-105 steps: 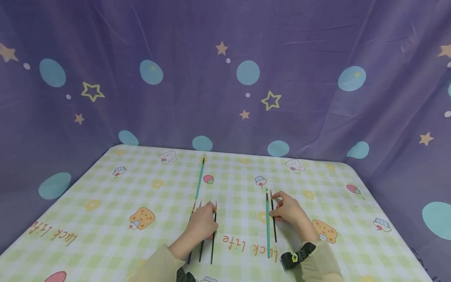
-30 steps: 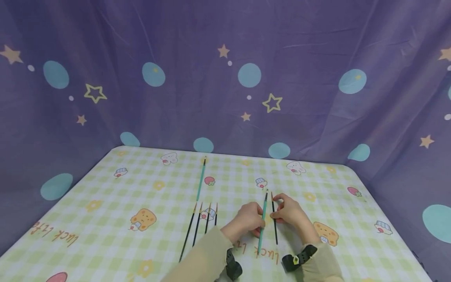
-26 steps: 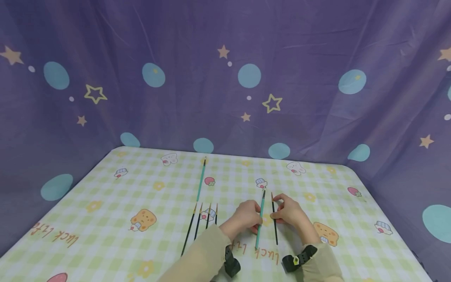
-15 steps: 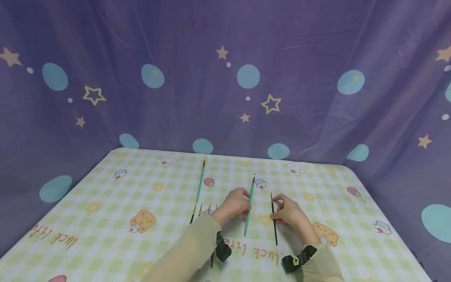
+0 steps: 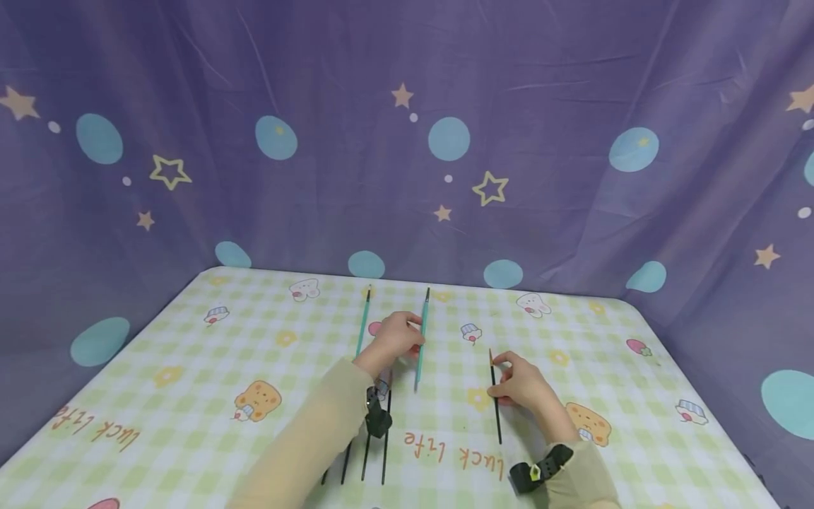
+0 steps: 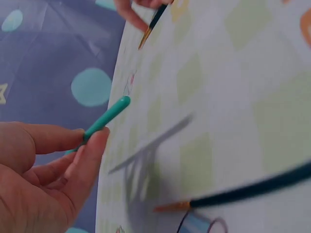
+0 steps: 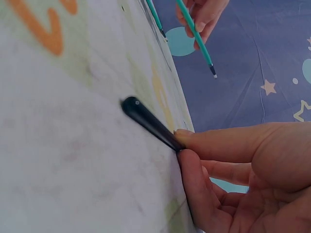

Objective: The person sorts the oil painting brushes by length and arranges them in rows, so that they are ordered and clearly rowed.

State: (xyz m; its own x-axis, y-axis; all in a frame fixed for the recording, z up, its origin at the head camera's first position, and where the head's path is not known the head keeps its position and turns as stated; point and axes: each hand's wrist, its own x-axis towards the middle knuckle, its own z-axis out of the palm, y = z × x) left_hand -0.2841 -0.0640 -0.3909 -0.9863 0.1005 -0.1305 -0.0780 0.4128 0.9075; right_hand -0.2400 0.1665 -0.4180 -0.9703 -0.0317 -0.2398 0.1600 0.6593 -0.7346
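My left hand [image 5: 396,335] pinches a teal-handled paintbrush [image 5: 422,339] between thumb and fingers. In the left wrist view the handle end of this teal paintbrush [image 6: 112,113] is raised over the cloth, its shadow lying below. My right hand [image 5: 524,380] pinches a black-handled paintbrush [image 5: 496,403] with an orange-brown tip, low over the right half of the table. Its dark rounded handle end [image 7: 146,119] shows close up in the right wrist view. Another teal paintbrush [image 5: 363,322] lies just left of my left hand.
Several black-handled paintbrushes [image 5: 385,445] lie side by side under and beside my left forearm, partly hidden by the sleeve [image 5: 311,431]. A green-checked cloth [image 5: 210,382] with cartoon prints covers the table. Behind the table's back edge hangs a purple curtain [image 5: 337,191].
My left hand left the black brushes, took hold of the teal paintbrush near my right hand, and carried it left and toward the back. The right hand stays on its black paintbrush.
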